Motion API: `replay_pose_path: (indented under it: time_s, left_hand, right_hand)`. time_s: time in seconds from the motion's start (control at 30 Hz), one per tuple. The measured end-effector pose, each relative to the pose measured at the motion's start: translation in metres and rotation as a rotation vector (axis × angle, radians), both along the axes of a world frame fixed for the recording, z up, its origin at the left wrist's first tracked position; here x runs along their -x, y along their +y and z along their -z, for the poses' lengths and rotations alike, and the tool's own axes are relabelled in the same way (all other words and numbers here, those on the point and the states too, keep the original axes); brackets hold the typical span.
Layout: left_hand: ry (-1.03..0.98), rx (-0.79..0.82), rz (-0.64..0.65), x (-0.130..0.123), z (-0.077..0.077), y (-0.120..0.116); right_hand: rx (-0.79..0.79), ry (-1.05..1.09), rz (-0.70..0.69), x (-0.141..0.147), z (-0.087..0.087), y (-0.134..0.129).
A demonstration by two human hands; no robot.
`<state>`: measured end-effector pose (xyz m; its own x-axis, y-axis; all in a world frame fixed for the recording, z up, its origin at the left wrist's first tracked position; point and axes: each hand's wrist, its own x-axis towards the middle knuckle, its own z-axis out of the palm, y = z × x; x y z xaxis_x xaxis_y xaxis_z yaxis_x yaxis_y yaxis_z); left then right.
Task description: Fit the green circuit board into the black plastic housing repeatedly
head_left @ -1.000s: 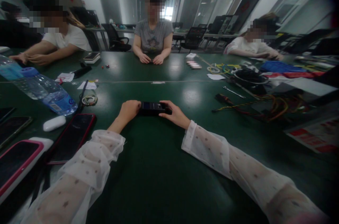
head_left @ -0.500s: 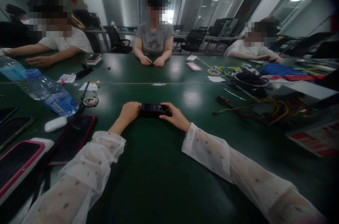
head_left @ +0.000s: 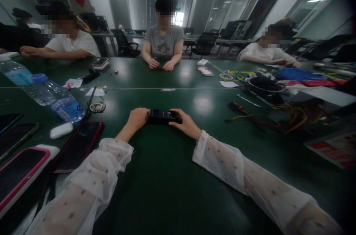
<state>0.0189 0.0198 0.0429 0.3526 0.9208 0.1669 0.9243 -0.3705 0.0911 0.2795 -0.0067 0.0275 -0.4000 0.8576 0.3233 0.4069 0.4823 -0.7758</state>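
A small black handheld device (head_left: 162, 116) with a dark screen and a few small buttons is held level over the green table (head_left: 164, 183). My left hand (head_left: 139, 118) is closed at its left end, the fingers curled and partly hidden. At the other end, my right hand (head_left: 185, 123) grips the device between thumb and fingers. Sheer white dotted sleeves cover both forearms.
On the left lie a red-edged phone (head_left: 80, 144), a pink-framed phone (head_left: 22, 174), a white case (head_left: 61, 130) and water bottles (head_left: 65, 105). Cables (head_left: 292, 114) and a wrench (head_left: 248, 100) are on the right. Several people sit across the table, including one in a grey shirt (head_left: 163, 40).
The whole view has shifted slightly right and down. Both hands keep the same hold on the device. The person at far left has drawn their hands back and together.
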Motion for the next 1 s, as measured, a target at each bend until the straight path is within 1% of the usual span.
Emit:
replay_pose_path:
  time_s: [0.3, 0.47, 0.67, 0.73, 0.87, 0.93, 1.0]
  left_hand:
    - [0.009, 0.014, -0.023, -0.001, -0.001, 0.000]
    - [0.030, 0.014, -0.028, -0.001, -0.001, 0.000]
    - [0.022, 0.010, -0.043, -0.002, -0.001, 0.000]
    - [0.032, 0.013, -0.050, -0.002, 0.000, 0.001]
    - [0.045, 0.011, -0.024, -0.003, 0.001, 0.002]
    - [0.044, 0.004, -0.016, -0.002, 0.001, 0.003]
    - [0.041, -0.002, -0.009, -0.002, 0.002, 0.003]
  right_hand:
    - [-0.014, 0.050, -0.020, -0.001, 0.009, 0.004]
    - [-0.035, 0.077, -0.003, -0.001, 0.013, 0.006]
    - [-0.088, 0.123, 0.030, 0.002, 0.009, 0.003]
    - [-0.148, 0.176, 0.099, 0.003, 0.006, 0.000]
    - [-0.311, 0.295, 0.369, 0.000, 0.004, -0.001]
    - [-0.361, 0.350, 0.487, -0.005, 0.007, 0.004]
    - [-0.369, 0.379, 0.567, -0.012, 0.012, 0.012]
